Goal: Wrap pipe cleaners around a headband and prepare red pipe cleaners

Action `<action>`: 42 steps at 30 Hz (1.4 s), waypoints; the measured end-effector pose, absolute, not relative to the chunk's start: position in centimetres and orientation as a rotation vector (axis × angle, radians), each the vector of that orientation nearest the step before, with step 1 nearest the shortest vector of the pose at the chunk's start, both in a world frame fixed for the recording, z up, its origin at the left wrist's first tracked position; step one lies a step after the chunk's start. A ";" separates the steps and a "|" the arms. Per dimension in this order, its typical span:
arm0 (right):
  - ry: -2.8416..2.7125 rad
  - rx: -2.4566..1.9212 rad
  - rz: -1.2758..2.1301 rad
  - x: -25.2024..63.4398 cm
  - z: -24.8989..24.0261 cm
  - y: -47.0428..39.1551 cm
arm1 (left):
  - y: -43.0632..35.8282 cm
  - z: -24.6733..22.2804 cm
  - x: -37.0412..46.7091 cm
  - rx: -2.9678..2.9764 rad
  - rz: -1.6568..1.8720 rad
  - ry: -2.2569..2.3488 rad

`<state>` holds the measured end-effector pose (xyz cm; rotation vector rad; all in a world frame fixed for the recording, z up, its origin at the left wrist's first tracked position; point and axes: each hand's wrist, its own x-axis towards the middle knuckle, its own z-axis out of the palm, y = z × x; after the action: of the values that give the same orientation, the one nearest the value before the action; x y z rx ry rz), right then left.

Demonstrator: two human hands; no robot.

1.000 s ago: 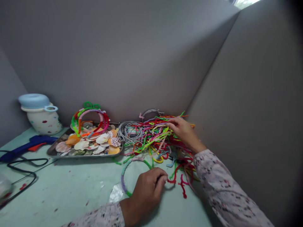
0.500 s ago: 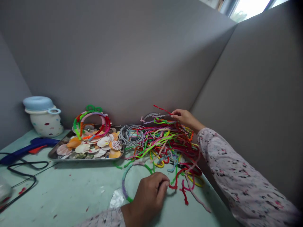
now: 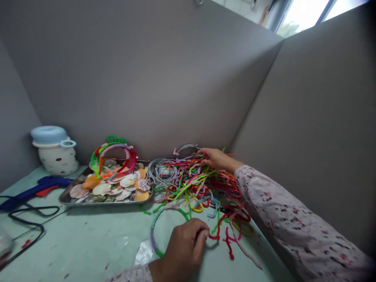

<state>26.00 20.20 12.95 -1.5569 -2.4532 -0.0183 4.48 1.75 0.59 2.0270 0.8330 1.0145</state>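
My left hand (image 3: pixel 188 244) is closed at the front of the table, its fingers curled around a ring (image 3: pixel 152 231) wrapped in green, purple and pink fuzzy wire. The grip hides the ring's right side. Farther back, my right hand (image 3: pixel 216 158) reaches over a tangled heap of coloured pipe cleaners (image 3: pixel 202 178). Its thumb and fingers are pinched together at the top of the heap; what lies between them is too small to make out. A coil of grey wire (image 3: pixel 161 172) lies left of the heap.
A metal tray (image 3: pixel 105 203) of seashells holds decorated hoops (image 3: pixel 101 156). Farther left are a white jar (image 3: pixel 58 158) with a blue lid, a blue glue gun (image 3: pixel 38 190) and a black cord (image 3: pixel 26 222). Crumpled foil (image 3: pixel 143 252) lies by the ring. Grey panels stand behind and right.
My right hand has moved left and lower onto the heap; the red pipe cleaner it held up no longer sticks up from its fingers. My left hand stays around the ring. The view has shifted slightly.
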 end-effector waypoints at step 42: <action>-2.071 -1.573 0.419 30.6 15.1 21.5 | 2.2 0.8 4.5 1.801 0.996 0.947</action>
<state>30.61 21.47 15.13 -1.5730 -2.0712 0.4191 4.45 2.16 0.82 1.8005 0.9468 0.9955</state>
